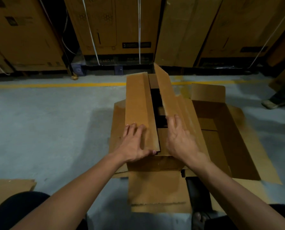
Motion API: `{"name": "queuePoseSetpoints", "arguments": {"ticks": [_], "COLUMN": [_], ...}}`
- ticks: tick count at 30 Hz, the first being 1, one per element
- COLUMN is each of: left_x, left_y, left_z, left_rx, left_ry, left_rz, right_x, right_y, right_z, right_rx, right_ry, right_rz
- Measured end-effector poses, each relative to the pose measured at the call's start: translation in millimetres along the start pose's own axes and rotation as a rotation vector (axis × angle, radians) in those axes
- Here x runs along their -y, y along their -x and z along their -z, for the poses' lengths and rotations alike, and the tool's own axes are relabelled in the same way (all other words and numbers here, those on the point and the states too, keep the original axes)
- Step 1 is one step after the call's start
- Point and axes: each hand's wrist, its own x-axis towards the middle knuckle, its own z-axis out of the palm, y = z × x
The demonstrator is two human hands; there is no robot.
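Note:
A long brown cardboard box (156,165) stands on the floor in front of me, its two long top flaps partly folded in. My left hand (135,145) lies flat on the left flap (138,103), fingers spread, thumb at the flap's near corner. My right hand (180,136) presses with straight fingers against the right flap (168,93), which still tilts upward. A dark gap (156,100) between the flaps shows the box's inside; what is in there I cannot make out. The near end flap (156,188) hangs down toward me.
An open, shallow cardboard box (221,123) lies just right of the one I hold. A flat cardboard piece (8,188) lies at the lower left. Tall strapped cartons (115,27) line the back behind a yellow floor line (55,85). Another person's feet (271,103) stand at the right edge.

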Motion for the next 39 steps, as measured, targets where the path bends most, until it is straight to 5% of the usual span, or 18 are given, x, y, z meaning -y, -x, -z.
{"name": "queuePoseSetpoints", "arguments": {"ticks": [4, 7, 12, 18, 24, 29, 34, 36, 39], "left_x": [1, 0, -11, -20, -6, 30, 71, 75, 63], "left_y": [6, 13, 14, 16, 42, 54, 47, 38, 25], "left_z": [-6, -1, -10, -16, 18, 47, 48, 44, 33], "left_rx": [-0.144, -0.136, -0.028, -0.054, -0.570, -0.914, -0.616, -0.474, -0.153], "left_ry": [-0.048, -0.015, -0.179, -0.234, 0.136, 0.379, 0.056, -0.102, 0.055], "left_rz": [-0.027, -0.015, -0.125, -0.121, -0.207, 0.168, 0.501, 0.471, 0.392], "right_x": [-38, -70, -79, -88, -89, -82, -81, -84, -83], "right_y": [1, -3, -12, -15, -30, -33, -37, -41, -42], "right_z": [24, 29, -23, -46, -47, -53, -57, -56, -52], "right_rx": [-0.172, -0.029, 0.328, 0.166, 0.234, 0.350, 0.364, 0.353, 0.335], "right_ry": [0.378, 0.705, 0.127, -0.007, -0.004, -0.062, -0.149, -0.182, -0.271], "right_rz": [-0.010, -0.094, -0.207, -0.184, -0.186, -0.218, -0.271, -0.283, -0.289]}}
